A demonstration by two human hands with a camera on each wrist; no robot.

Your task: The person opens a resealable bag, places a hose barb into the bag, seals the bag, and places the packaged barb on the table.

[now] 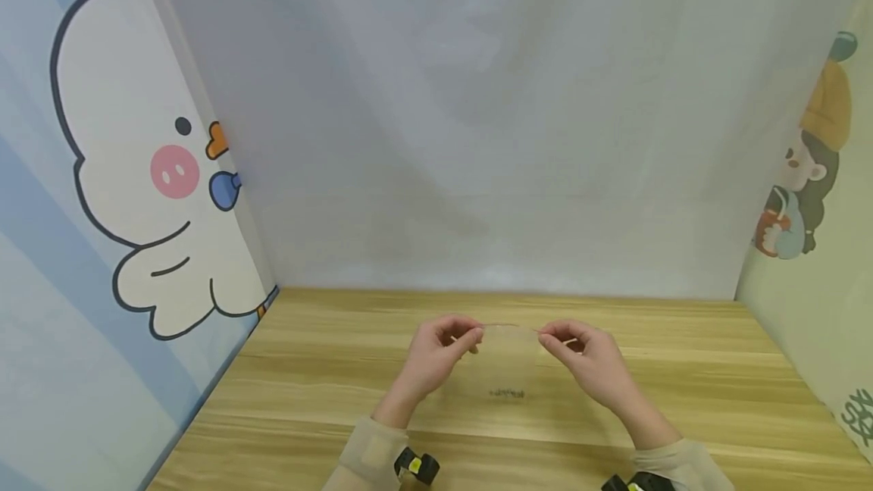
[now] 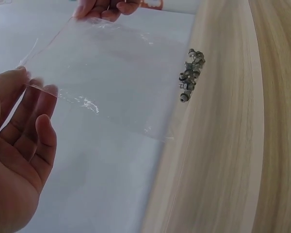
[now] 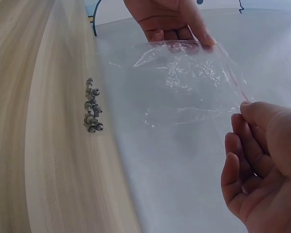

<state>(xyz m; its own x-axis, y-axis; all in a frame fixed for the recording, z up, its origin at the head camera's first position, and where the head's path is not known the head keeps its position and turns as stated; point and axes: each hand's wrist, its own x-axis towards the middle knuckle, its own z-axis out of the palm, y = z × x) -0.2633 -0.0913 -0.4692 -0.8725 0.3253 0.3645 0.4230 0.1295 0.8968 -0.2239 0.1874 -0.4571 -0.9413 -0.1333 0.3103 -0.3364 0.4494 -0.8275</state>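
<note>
A clear zip-lock bag (image 1: 510,362) with a thin red line along its top edge hangs between both hands over the table. My left hand (image 1: 436,354) pinches its upper left corner between thumb and fingers. At the opposite corner my right hand (image 1: 595,362) pinches it the same way. The top edge is stretched nearly straight between them. Several small metal fittings (image 2: 190,75) with dark rings lie in a row along the bag's bottom; the right wrist view shows the same fittings (image 3: 92,107) bunched together.
Below the hands is a wood-grain table (image 1: 327,370). A pale grey backdrop (image 1: 505,135) rises behind it. Printed side walls stand left and right, one with a white cartoon bird (image 1: 129,127), the other with a cartoon child (image 1: 805,173).
</note>
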